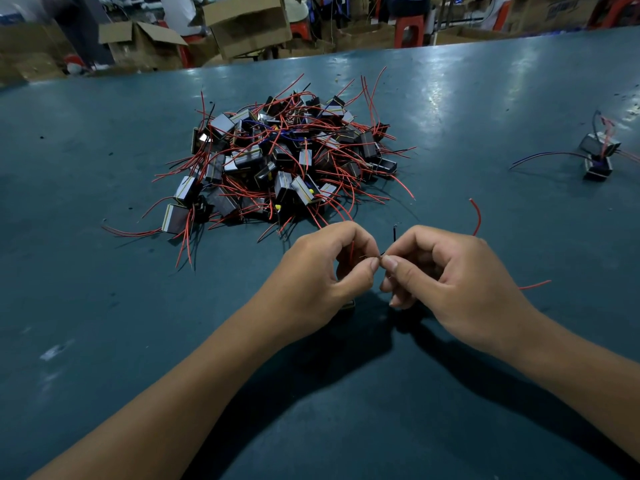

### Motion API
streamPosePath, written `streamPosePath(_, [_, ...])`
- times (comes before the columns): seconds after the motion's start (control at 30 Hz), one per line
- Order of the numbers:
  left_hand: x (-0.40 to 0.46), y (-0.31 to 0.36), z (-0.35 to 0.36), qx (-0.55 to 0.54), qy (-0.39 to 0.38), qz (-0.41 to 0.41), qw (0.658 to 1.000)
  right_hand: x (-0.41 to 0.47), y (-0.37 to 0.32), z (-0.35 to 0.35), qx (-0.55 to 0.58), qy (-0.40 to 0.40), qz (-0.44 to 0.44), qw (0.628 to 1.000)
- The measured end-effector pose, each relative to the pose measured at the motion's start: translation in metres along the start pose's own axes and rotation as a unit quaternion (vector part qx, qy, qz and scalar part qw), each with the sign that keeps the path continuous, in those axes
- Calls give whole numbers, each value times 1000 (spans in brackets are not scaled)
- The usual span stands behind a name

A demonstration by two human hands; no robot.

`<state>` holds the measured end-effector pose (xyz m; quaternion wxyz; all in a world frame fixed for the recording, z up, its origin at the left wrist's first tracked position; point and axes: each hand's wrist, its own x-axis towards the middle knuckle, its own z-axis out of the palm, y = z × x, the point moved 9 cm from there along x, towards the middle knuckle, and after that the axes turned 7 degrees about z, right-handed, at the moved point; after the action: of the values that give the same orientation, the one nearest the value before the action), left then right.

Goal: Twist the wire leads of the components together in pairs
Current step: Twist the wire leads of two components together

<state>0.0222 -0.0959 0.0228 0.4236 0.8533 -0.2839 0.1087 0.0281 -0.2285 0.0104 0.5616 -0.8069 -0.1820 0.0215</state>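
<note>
On the table [104,306], hands [379,268] pinch wire leads [375,258], seemingly hiding components.

Component pile [284,161] behind hands; joined pair [598,154] far right.

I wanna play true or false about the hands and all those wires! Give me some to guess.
1. Both hands, left hand and right hand, pinch thin wire leads between them. True.
2. The big pile of components lies behind the hands. True.
3. The pile's wires are mostly green. False: mostly red.
4. The joined components sit far to the left. False: far right.
5. The table is teal. True.
</note>
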Motion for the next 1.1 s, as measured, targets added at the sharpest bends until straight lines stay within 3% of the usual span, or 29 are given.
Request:
streamPosePath(0.2, [0,0,-3,51,27,-4,998,0,1,1,-1,0,7,1000])
streamPosePath(0.43, [0,-1,-3,68,3,-11,998,1,1,1,-8,0,15,1000])
streamPosePath(0.77, [1,-8,0,-33,-50,-17,998,0,-1,0,-11,-3,15,1000])
streamPosePath(1.1, [2,-6,-2,-27,-50,-4,998,0,0,0,-4,-5,14,1000])
